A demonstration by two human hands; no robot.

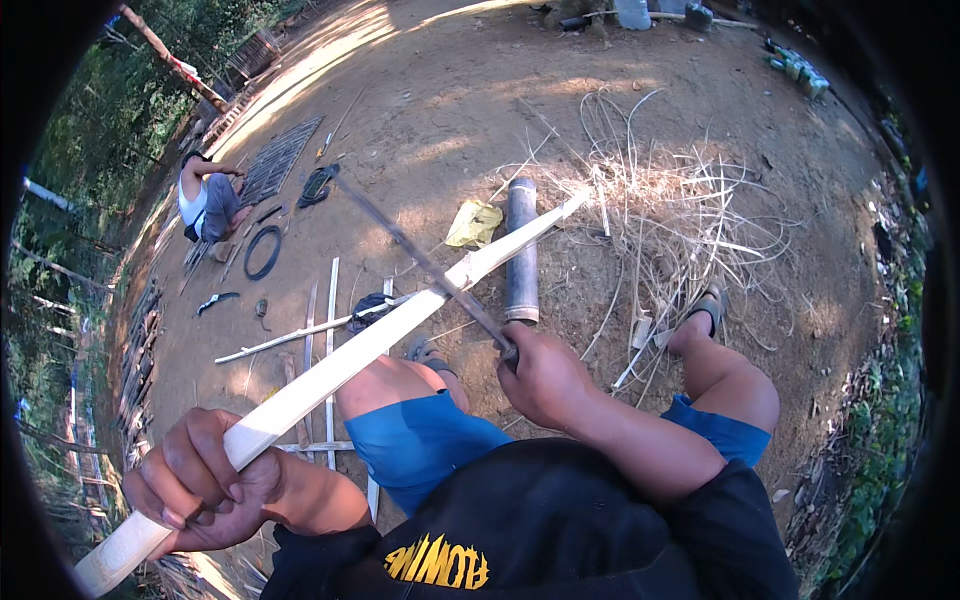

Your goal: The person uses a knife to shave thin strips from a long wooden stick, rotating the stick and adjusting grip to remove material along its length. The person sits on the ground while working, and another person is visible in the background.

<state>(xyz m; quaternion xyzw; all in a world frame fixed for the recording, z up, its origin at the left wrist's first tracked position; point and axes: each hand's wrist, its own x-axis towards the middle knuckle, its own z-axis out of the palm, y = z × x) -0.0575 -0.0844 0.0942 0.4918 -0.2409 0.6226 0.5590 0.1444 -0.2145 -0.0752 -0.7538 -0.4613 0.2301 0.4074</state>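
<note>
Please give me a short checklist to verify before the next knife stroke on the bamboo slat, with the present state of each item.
1. Left hand grip on the bamboo slat: fingers closed around its near end. Ok.
2. Right hand grip on the long knife: closed on the handle. Ok.
3. Blade meets slat: it crosses the slat near the middle; the exact contact is blurred. Cannot tell.
4. Left fingers away from the blade: far down the slat. Ok.
5. Bare knees lie right under the slat. Not ok.
6. Crouching person is far from the blade. Ok.

one head-worn fisheye view looks steeply down, close over the lap and dirt ground (620,120).
</note>
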